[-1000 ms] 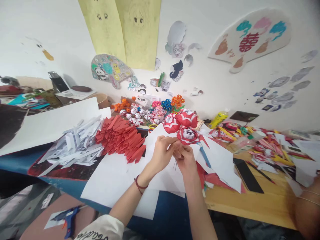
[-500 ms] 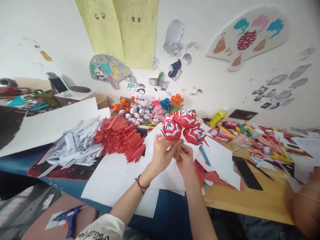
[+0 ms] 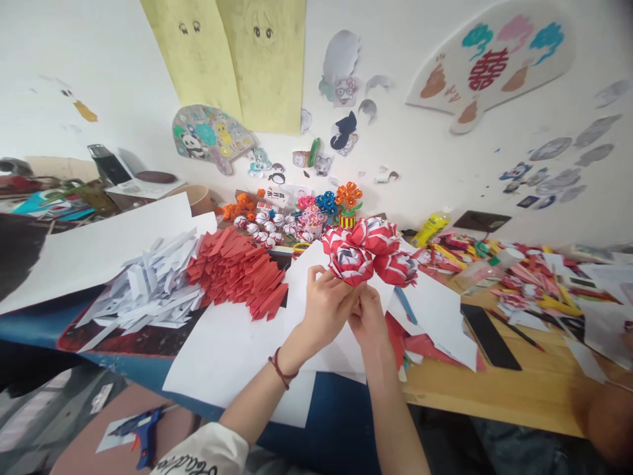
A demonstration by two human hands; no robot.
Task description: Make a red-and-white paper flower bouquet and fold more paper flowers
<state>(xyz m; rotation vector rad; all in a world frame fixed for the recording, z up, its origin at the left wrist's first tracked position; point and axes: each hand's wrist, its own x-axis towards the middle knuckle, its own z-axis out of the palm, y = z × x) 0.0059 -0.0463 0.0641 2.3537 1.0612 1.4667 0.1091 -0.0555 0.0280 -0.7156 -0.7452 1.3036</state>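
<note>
Compared with the earlier frames, the three red-and-white paper flowers (image 3: 376, 235) are turning and spreading: the nearest bloom is shifting toward the middle, and another is sitting farther out at the right. The wires that were showing below the fingers are no longer showing. The left hand (image 3: 325, 303) is closing its fingers on the base of the bunch, and the right hand (image 3: 368, 316) is pinching just beneath it, its exact hold partly hidden. The bunch is hovering upright above the white paper sheets (image 3: 227, 369).

Behind, a yellow-and-red striped pot (image 3: 347, 221) is holding orange flowers (image 3: 349, 196) with green leaves. A round tan pot (image 3: 199, 200) is standing farther left, its contents hidden. A yellow-labelled bottle (image 3: 432, 228) is leaning near the wall.

Narrow white paper strips (image 3: 143, 280) are lying in a loose, crisscrossing heap on a dark, red-edged board (image 3: 119, 342). Beside them, pointed, folded red paper pieces (image 3: 237, 270) are overlapping. A black phone (image 3: 490, 336) is lying flat on the smooth wooden tabletop (image 3: 475, 399).
</note>
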